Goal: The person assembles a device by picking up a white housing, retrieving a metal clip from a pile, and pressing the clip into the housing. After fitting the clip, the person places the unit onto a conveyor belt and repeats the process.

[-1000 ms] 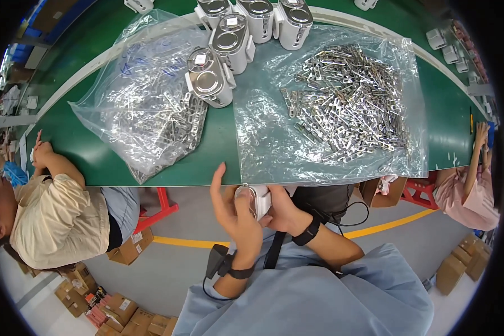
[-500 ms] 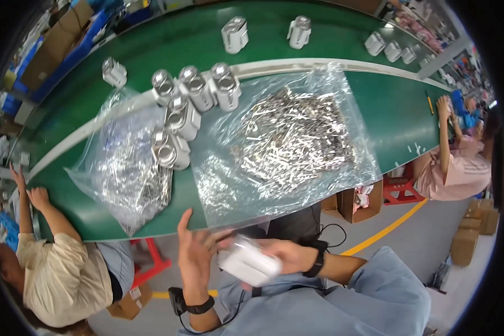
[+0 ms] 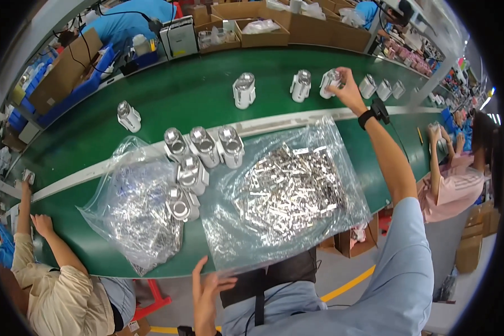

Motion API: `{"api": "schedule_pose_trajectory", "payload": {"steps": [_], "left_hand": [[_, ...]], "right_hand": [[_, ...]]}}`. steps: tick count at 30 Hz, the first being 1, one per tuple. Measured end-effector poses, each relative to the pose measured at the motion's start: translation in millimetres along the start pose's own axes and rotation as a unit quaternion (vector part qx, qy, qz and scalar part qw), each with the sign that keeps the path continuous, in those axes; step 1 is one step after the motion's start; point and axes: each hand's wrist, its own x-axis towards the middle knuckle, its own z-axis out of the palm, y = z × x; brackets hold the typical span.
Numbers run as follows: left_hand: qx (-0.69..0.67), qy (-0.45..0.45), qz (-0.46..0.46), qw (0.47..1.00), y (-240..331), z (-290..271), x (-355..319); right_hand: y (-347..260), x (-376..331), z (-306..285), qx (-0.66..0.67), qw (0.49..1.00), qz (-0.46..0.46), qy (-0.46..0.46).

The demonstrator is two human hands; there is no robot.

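- Five white-and-silver devices (image 3: 191, 175) sit clustered beside the left plastic bag (image 3: 137, 210), perhaps left to handle.
- The gripped device (image 3: 325, 85) is at the row on the green belt (image 3: 185, 84); its placing looks nearly done.
- The right hand (image 3: 347, 91) pinches it with thumb and fingers; the left hand (image 3: 208, 294) has spread fingers, holding nothing visible.
- Half a second earlier, the right hand holds a device over the lap; now that arm reaches out.

white-silver device (image 3: 325, 85); green table (image 3: 98, 246); light-blue sleeve (image 3: 402, 252)
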Motion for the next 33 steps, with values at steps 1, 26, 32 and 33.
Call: {"api": "schedule_pose_trajectory", "payload": {"steps": [1,26,32,33], "left_hand": [[-0.030,0.033,-0.008,0.999,6,1,-6],[0.067,-0.111,0.303,0.944,29,100,21],[-0.297,-0.206,-0.007,0.932,-11,10,-13],[-0.302,-0.204,-0.003,0.931,-11,-5,-15]], "right_hand": [[2,-1,10,-0.016,1.000,-0.010,-0.024],[-301,-179,30,0.183,0.789,-0.194,-0.553],[-218,-159,81,-0.128,0.911,-0.278,-0.275],[-213,-160,87,-0.129,0.909,-0.283,-0.278]]}}
